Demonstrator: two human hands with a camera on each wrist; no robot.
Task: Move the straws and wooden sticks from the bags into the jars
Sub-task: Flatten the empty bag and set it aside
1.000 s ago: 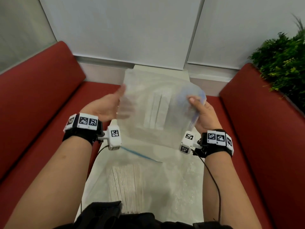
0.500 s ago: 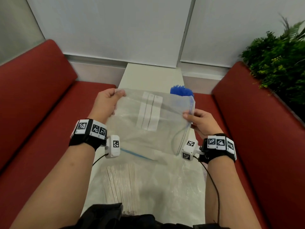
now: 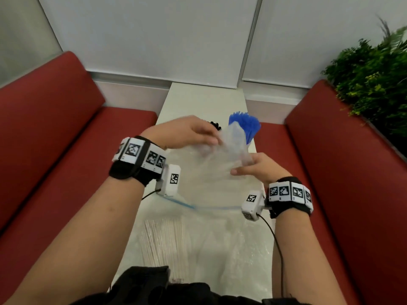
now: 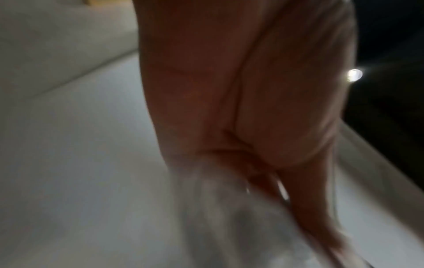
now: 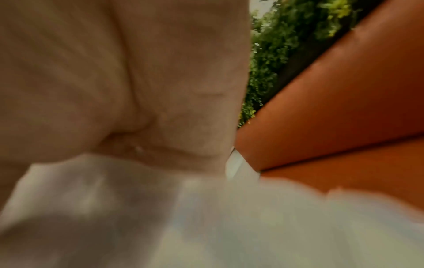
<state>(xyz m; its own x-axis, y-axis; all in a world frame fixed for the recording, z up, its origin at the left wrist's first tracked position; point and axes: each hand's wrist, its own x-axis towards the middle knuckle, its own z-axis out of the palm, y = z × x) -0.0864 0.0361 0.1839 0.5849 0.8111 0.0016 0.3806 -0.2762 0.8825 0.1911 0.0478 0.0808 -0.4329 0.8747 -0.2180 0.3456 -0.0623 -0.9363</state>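
Both hands hold an empty clear zip bag (image 3: 222,164) above the narrow white table (image 3: 198,100). My left hand (image 3: 198,135) reaches over from the left and pinches the bag's bunched top. My right hand (image 3: 251,167) grips the crumpled plastic from the right. Behind the bag, blue straws (image 3: 244,125) stand upright in a jar that the bag mostly hides. A second clear bag (image 3: 211,245) lies flat on the near table with pale wooden sticks (image 3: 163,243) inside it. Both wrist views are blurred, showing a palm and white plastic (image 5: 206,226).
Red benches (image 3: 55,150) run along both sides of the table. A green plant (image 3: 374,73) stands at the back right. Something small and black (image 3: 214,125) sits behind my left hand. Dark clothing (image 3: 154,287) fills the bottom edge.
The bag was held spread flat between both hands. My left hand has swept right to meet the right hand, and the bag is now gathered and crumpled between them.
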